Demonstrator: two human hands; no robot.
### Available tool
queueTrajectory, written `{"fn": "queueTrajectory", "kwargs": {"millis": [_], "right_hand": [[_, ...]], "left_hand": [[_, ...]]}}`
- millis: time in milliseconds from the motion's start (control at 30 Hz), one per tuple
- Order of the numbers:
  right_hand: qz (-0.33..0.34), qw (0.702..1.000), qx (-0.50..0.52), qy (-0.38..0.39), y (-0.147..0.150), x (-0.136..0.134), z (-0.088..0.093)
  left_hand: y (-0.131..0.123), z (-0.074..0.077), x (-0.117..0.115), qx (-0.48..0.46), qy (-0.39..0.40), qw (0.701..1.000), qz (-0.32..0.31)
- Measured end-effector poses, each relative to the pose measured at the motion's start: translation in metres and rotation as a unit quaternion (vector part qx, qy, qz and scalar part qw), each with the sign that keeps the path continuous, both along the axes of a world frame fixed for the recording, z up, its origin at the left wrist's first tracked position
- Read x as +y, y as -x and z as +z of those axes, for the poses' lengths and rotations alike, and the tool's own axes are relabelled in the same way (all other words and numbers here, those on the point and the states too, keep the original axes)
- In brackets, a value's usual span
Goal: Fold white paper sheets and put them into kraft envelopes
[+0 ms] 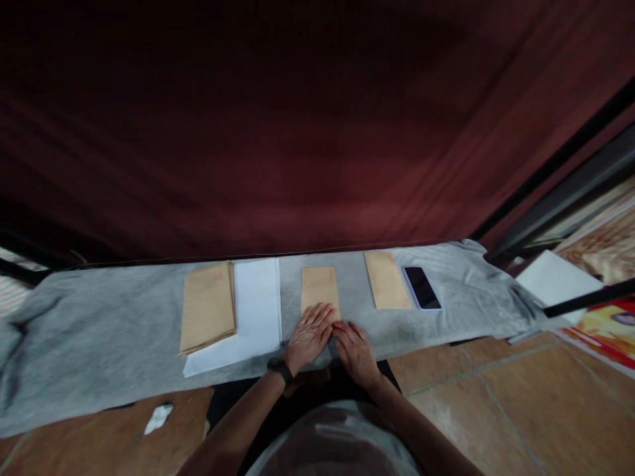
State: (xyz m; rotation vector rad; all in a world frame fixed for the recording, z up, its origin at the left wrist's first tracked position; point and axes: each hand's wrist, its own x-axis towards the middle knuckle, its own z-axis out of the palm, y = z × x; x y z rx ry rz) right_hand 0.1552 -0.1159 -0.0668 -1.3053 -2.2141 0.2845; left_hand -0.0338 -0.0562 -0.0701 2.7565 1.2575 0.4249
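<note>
My left hand [310,335] lies flat with fingers stretched out on the near end of a brown envelope [319,288] in the middle of a grey cloth [109,344]. A black watch sits on that wrist. My right hand [354,350] rests flat beside it on the cloth, fingertips touching the envelope's near right corner. Neither hand holds anything. To the left lies a stack of brown envelopes [207,305] next to white paper sheets [255,311].
Another brown envelope [385,280] and a dark phone [421,287] lie to the right on the cloth. A dark red curtain [297,132] hangs behind. White paper [558,279] and black bars stand at the far right. The tiled floor holds a white scrap [159,418].
</note>
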Motion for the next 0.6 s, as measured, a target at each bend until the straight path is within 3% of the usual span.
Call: {"fn": "queueTrajectory", "kwargs": {"millis": [200, 333, 467, 600], "right_hand": [[-0.010, 1.000, 0.015, 0.003, -0.002, 0.001, -0.006], [0.015, 1.000, -0.022, 0.010, 0.000, 0.011, 0.000], [0.074, 0.993, -0.086, 0.010, 0.011, 0.037, 0.002], [0.064, 0.989, -0.137, 0.006, 0.016, 0.076, -0.007]], "left_hand": [[0.013, 0.004, -0.043, 0.013, 0.007, 1.000, -0.007], [0.018, 0.005, -0.058, 0.021, 0.022, 1.000, -0.003], [0.016, 0.006, -0.061, 0.026, 0.038, 0.999, 0.012], [0.014, 0.008, -0.060, 0.022, 0.033, 0.999, 0.011]]}}
